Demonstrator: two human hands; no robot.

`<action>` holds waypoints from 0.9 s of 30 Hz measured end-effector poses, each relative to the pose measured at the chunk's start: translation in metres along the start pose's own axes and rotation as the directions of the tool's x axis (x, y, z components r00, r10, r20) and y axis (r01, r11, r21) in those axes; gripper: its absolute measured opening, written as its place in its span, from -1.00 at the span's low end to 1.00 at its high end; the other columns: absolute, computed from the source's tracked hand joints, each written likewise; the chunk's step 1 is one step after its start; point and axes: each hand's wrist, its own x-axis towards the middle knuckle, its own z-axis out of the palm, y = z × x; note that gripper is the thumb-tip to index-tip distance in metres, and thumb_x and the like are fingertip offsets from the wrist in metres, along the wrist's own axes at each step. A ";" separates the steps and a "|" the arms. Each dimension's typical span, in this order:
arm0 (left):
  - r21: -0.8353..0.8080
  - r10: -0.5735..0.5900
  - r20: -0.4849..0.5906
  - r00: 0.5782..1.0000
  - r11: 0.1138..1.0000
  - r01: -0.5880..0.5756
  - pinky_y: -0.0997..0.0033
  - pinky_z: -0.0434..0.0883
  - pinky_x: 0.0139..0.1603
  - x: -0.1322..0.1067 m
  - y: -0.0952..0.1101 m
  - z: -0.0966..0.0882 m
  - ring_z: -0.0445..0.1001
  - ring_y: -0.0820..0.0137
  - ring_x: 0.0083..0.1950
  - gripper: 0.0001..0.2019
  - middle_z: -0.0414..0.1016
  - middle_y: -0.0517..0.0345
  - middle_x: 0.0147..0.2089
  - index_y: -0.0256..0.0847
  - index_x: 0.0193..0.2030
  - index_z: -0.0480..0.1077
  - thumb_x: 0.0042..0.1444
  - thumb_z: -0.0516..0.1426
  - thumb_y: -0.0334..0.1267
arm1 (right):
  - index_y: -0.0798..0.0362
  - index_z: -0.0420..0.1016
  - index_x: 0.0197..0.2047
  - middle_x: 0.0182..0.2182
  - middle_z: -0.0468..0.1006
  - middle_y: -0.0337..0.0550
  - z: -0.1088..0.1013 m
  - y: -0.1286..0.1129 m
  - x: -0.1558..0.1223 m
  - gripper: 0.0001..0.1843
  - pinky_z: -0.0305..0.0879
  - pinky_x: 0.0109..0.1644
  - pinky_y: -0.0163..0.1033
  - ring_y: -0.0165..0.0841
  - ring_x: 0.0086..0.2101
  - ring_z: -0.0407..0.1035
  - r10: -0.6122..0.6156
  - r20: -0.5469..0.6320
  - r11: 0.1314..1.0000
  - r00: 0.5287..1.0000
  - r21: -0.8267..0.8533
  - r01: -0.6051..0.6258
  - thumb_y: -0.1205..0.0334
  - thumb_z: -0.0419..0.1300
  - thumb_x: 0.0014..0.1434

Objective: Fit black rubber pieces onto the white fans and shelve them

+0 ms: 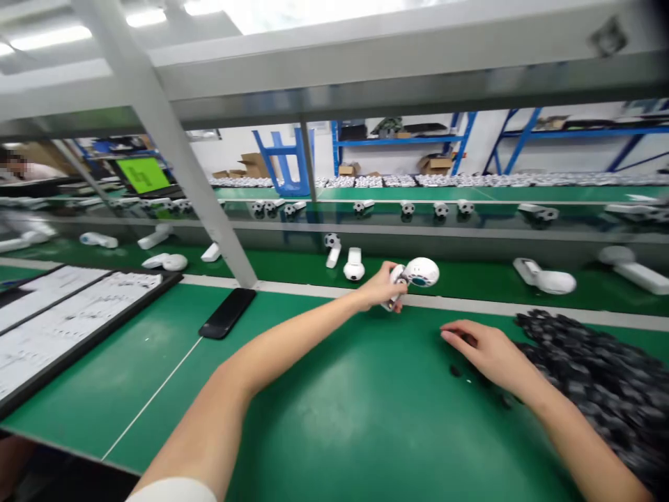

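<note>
Factory benches are seen beneath a grey steel shelf frame, with blue metal shelving and cardboard boxes set against a white wall beyond. A monitor with a green screen stands farther along, and a second person is partly visible at the far left. Across the view, a green tabletop is edged by a white rail, behind which a green conveyor belt carries white cameras with round heads, some upright and some lying on their sides; one upright example stands near the centre. A black smartphone is laid on the tabletop near the rail, and printed sheets in a black-framed tray are placed at the left. A white dome-headed camera is held just over the rail, its stem pinched in the tight grip of the left hand, with the head pointing to the right. The right hand is kept low over the tabletop, its fingers curled loosely together; whether anything lies under them cannot be told. Beside it, a large heap of small black parts is piled at the right, and a few loose black bits are scattered near the fingers.
</note>
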 end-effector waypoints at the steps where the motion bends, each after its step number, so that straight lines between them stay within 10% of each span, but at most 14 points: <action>1: -0.056 0.018 0.014 1.000 0.998 -0.017 0.41 0.58 -0.38 -0.021 -0.010 0.001 0.62 0.40 -0.41 -0.50 0.52 0.18 -0.21 -0.10 0.29 0.04 0.29 0.15 -0.24 | -0.16 0.55 0.14 -0.16 0.67 -0.16 0.005 -0.005 -0.001 -0.53 0.42 -0.25 -0.13 -0.21 -0.35 0.49 0.001 -0.006 1.000 1.000 0.009 -0.001 -0.23 0.09 0.38; 5: -0.457 0.150 0.207 0.967 0.888 -0.040 0.41 0.49 -0.51 -0.099 -0.050 0.003 0.54 0.41 -0.54 -0.50 0.46 0.19 -0.24 -0.13 0.13 0.18 0.13 0.27 -0.11 | -0.19 0.05 0.51 0.06 0.58 -0.03 0.033 -0.041 -0.011 -0.21 0.47 -0.23 -0.10 -0.25 -0.35 0.48 -0.162 -0.045 0.979 0.986 0.117 0.166 -0.24 0.15 0.35; 8: -0.326 0.118 0.200 0.973 0.944 -0.047 0.41 0.44 -0.48 -0.137 -0.063 0.004 0.50 0.39 -0.51 -0.47 0.48 0.22 -0.31 -0.12 0.09 0.25 0.04 0.33 -0.09 | -0.17 -0.23 0.58 0.34 0.34 0.17 0.056 -0.073 -0.022 0.10 0.52 -0.06 -0.02 -0.02 0.00 0.52 -0.334 -0.128 0.898 0.934 0.259 0.357 -0.33 0.26 0.23; 14: 0.086 0.220 0.192 0.956 0.967 -0.240 0.43 0.39 -0.29 -0.168 -0.045 -0.002 0.56 0.28 -0.25 -0.59 0.59 0.17 -0.25 -0.11 -0.03 0.45 0.07 0.32 0.04 | -0.12 0.15 0.41 0.12 0.54 0.10 0.068 -0.096 -0.027 -0.25 0.45 0.10 0.03 0.01 0.04 0.50 -0.327 -0.164 0.823 0.931 0.434 0.365 -0.34 0.11 0.33; 20: -0.241 0.297 0.285 0.911 0.943 -0.232 0.45 0.36 -0.28 -0.173 -0.047 0.005 0.46 0.40 -0.35 -0.54 0.49 0.14 -0.32 -0.25 -0.09 0.47 0.39 0.03 0.16 | -0.02 0.41 0.27 -0.07 0.63 0.02 0.031 -0.074 -0.013 -0.31 0.44 -0.29 -0.17 -0.19 -0.25 0.52 -0.092 -0.102 0.872 0.991 0.472 0.129 -0.32 -0.18 0.46; 24: -0.576 0.228 0.273 0.935 0.817 -0.031 0.29 0.48 -0.13 -0.161 -0.054 0.009 0.53 0.26 -0.17 -0.48 0.51 0.00 -0.13 -0.27 0.08 0.36 0.19 0.27 0.10 | -0.04 0.63 -0.01 -0.18 0.68 -0.07 -0.009 -0.046 -0.011 -0.52 0.45 -0.15 -0.14 -0.20 -0.27 0.52 0.021 -0.089 0.996 0.996 0.086 -0.013 -0.18 0.05 0.43; 27: -0.493 0.127 0.171 0.977 0.870 -0.027 0.23 0.50 -0.10 -0.152 -0.059 0.006 0.55 0.23 -0.16 -0.39 0.51 0.00 -0.10 -0.23 0.17 0.28 0.10 0.35 0.03 | -0.10 0.67 -0.08 -0.08 0.69 -0.11 -0.022 -0.027 -0.010 -0.67 0.45 -0.09 -0.12 -0.17 -0.18 0.55 0.038 0.028 0.994 0.999 -0.107 -0.035 -0.07 0.15 0.39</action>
